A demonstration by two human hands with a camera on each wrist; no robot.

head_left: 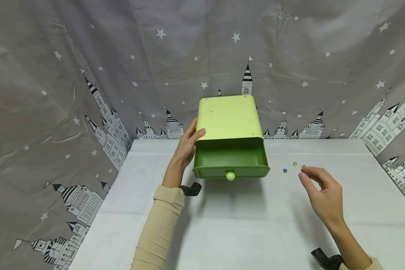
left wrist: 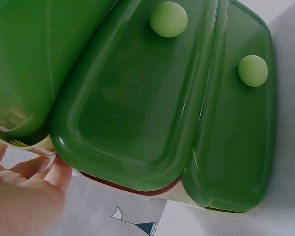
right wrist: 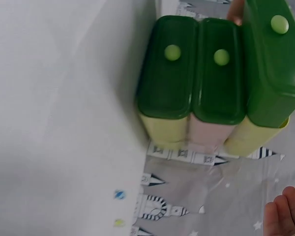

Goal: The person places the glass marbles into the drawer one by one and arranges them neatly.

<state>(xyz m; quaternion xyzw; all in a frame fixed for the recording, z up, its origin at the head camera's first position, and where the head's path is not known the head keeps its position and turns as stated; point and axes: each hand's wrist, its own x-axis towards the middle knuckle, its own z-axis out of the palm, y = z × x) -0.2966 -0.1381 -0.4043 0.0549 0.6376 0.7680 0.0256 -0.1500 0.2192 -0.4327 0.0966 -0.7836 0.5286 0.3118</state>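
Note:
A small plastic drawer cabinet (head_left: 228, 117) with a pale yellow top stands at the table's back. Its green top drawer (head_left: 231, 172) is pulled out, with a round light green knob; no contents show inside. My left hand (head_left: 187, 146) holds the cabinet's left side, thumb at the front upper corner. To the right lie a blue marble (head_left: 285, 170) and a yellow-green marble (head_left: 295, 164). At the fingertips of my right hand (head_left: 325, 193) shows a green marble (head_left: 303, 166). Thumb and index nearly meet; whether they pinch it or it lies behind them is unclear.
Two lower green drawers, the middle one (left wrist: 132, 98) and the bottom one (left wrist: 231, 123), are pushed in. A white cloth (head_left: 229, 232) covers the table. Behind it hangs a grey curtain (head_left: 175, 56) with stars and castles. Each wrist wears a black camera mount (head_left: 191, 189).

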